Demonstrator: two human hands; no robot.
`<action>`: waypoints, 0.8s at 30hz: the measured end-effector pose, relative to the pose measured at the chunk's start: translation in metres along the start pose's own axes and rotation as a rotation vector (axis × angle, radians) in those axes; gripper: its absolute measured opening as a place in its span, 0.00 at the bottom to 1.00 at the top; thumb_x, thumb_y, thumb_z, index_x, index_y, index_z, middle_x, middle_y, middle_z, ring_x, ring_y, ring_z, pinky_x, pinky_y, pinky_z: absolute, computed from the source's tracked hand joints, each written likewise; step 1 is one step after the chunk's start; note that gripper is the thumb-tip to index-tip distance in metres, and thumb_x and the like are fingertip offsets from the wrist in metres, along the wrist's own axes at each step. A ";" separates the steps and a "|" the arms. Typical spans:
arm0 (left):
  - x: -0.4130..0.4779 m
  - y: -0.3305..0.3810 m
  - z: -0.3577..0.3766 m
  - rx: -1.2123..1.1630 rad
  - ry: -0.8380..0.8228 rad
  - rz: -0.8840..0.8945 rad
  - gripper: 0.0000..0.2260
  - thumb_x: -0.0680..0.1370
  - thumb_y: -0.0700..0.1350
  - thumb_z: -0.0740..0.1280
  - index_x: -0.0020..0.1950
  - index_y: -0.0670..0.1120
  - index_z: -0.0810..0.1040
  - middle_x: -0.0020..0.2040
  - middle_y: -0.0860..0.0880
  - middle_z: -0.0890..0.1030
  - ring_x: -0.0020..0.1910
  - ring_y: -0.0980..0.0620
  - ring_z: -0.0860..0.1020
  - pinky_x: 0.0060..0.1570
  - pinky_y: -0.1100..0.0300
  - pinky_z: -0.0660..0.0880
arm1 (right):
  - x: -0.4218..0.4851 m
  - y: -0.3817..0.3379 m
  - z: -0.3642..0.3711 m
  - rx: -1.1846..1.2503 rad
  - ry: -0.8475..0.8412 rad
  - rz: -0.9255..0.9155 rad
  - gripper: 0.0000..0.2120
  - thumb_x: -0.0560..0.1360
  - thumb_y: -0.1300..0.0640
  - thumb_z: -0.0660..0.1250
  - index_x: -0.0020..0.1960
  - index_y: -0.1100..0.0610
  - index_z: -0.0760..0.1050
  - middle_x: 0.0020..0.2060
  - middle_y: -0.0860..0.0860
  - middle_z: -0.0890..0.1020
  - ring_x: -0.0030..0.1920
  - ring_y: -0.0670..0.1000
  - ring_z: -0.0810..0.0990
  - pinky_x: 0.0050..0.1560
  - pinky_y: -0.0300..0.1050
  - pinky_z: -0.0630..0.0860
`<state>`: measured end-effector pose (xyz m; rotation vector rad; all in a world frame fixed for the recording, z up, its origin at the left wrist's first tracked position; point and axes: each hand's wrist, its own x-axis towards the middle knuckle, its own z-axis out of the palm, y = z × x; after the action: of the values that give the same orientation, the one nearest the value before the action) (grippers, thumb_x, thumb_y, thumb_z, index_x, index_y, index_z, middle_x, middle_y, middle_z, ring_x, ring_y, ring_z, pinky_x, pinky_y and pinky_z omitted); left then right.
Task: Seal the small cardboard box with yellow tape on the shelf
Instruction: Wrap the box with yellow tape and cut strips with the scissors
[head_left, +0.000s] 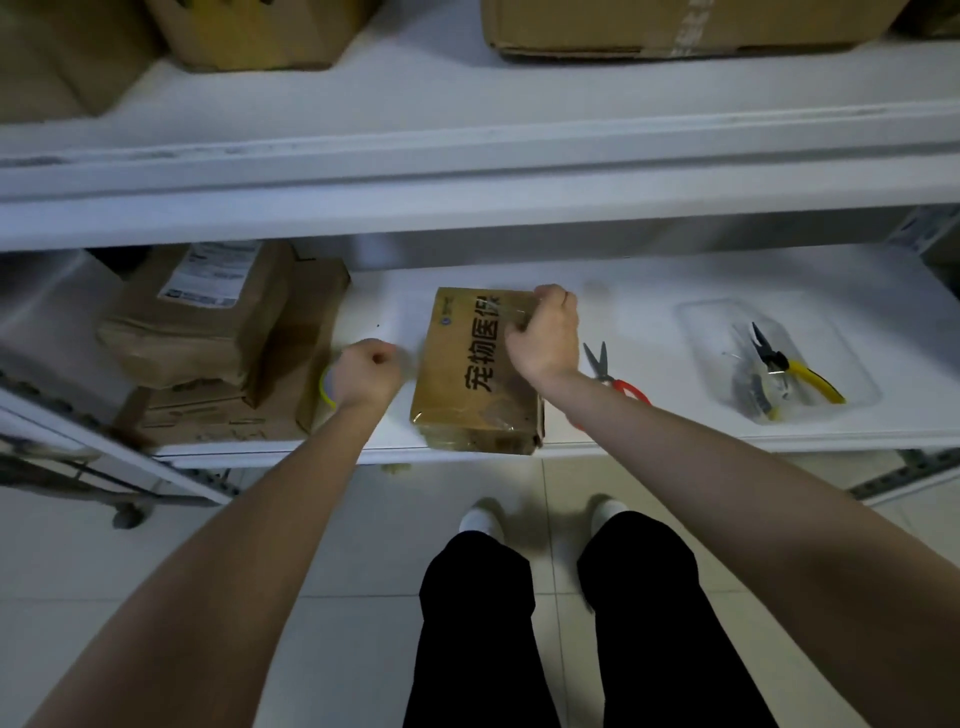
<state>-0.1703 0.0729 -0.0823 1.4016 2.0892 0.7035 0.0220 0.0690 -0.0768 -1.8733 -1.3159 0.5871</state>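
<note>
A small cardboard box with black printed characters lies on the white shelf, close to its front edge. My right hand is on the box's far right corner with curled fingers, pinching what looks like a strip of tape there. My left hand is just left of the box with its fingers curled round a yellow tape roll, mostly hidden behind the wrist. The hand looks blurred.
Red-handled scissors lie right of the box. A clear tray further right holds yellow-handled pliers. Stacked cardboard boxes fill the shelf's left end. A higher shelf overhangs the work area.
</note>
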 end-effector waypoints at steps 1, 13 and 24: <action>-0.007 0.007 0.001 -0.015 -0.043 -0.006 0.15 0.77 0.48 0.59 0.54 0.44 0.82 0.52 0.45 0.82 0.54 0.42 0.78 0.51 0.59 0.72 | -0.003 0.001 -0.002 -0.005 0.003 0.067 0.25 0.74 0.58 0.69 0.66 0.62 0.65 0.63 0.58 0.68 0.62 0.58 0.71 0.57 0.46 0.73; -0.063 0.017 0.011 -0.071 -0.168 -0.170 0.12 0.76 0.47 0.64 0.52 0.40 0.78 0.53 0.38 0.80 0.54 0.37 0.78 0.53 0.49 0.77 | -0.051 0.016 -0.019 0.246 -0.495 0.466 0.32 0.69 0.45 0.72 0.68 0.53 0.65 0.62 0.54 0.75 0.62 0.56 0.73 0.56 0.48 0.70; -0.077 0.035 0.023 -0.289 -0.201 -0.224 0.17 0.79 0.47 0.64 0.62 0.38 0.73 0.56 0.41 0.77 0.55 0.41 0.75 0.56 0.51 0.75 | -0.046 0.028 -0.041 0.438 -0.346 0.321 0.46 0.58 0.43 0.77 0.70 0.44 0.59 0.63 0.52 0.71 0.61 0.53 0.71 0.63 0.52 0.72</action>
<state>-0.1063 0.0159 -0.0649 1.0183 1.8649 0.7074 0.0512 0.0078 -0.0771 -1.6647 -0.9840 1.3027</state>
